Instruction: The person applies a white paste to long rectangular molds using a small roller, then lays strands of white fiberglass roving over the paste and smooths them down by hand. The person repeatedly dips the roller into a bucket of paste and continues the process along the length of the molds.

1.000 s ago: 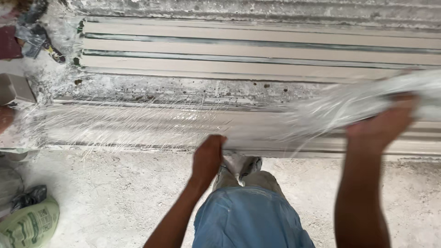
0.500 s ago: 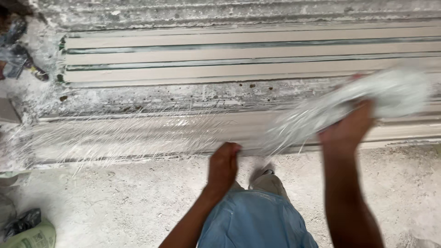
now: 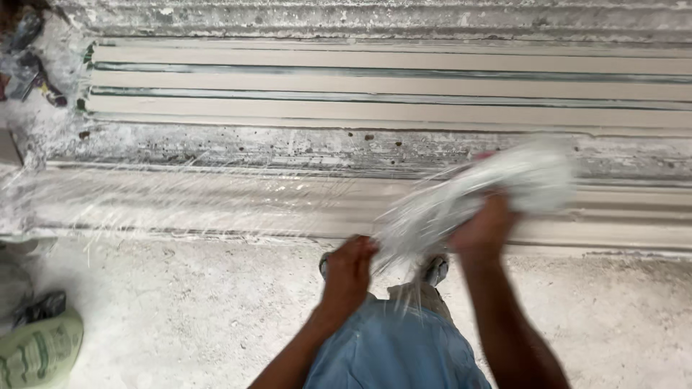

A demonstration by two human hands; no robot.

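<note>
A roll of clear stretch film (image 3: 504, 184) is gripped in my right hand (image 3: 484, 229), blurred by motion, just above a long beige profile (image 3: 216, 205) lying on the floor. The film runs from the roll down and left and lies wrapped over the profile's left part. My left hand (image 3: 351, 265) is closed on the film at the profile's near edge, close beside the right hand. My blue trousers (image 3: 393, 349) and shoes (image 3: 436, 268) show below the hands.
Several more long beige profiles (image 3: 375, 94) lie side by side farther back on dusty concrete. A green sack (image 3: 40, 353) and dark clutter sit at the lower left. Small dark objects (image 3: 29, 65) lie at the upper left.
My right hand has swung the film roll leftward and down toward the left hand. The left hand stays at the profile's near edge. The view has shifted slightly.
</note>
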